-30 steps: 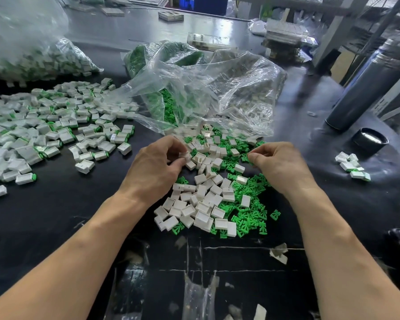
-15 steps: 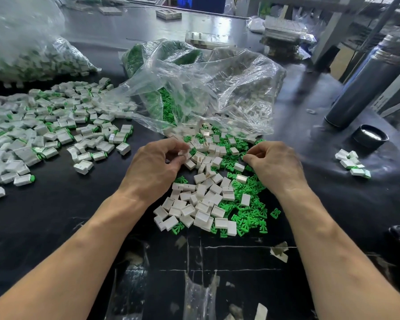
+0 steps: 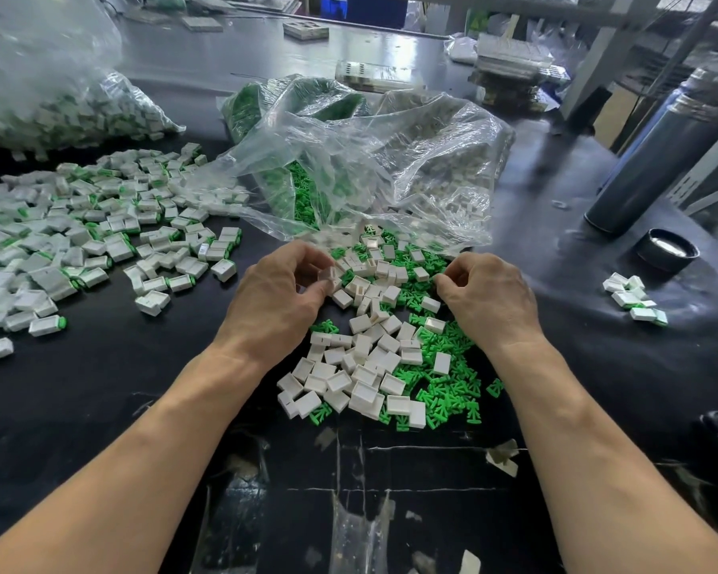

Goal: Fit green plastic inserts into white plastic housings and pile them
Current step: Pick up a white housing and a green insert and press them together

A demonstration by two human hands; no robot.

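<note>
Left hand [image 3: 278, 292] pinching a white housing [image 3: 325, 276]; right hand [image 3: 488, 294], at 3 o'clock, fingertips pinched (contents too small to tell) over green inserts [image 3: 440, 379]

A wide black worktable [image 3: 100, 408] fills the view, its far surface glossy with pale daylight and its near edge patched with strips of clear tape [image 3: 359, 528]. At the right stand a tall dark grey cylinder [image 3: 655, 159] and, near it, a round black cap [image 3: 667, 249]. Behind them rise grey metal frame posts [image 3: 597, 55], with a blue crate [image 3: 369, 8] at the far edge.
</note>
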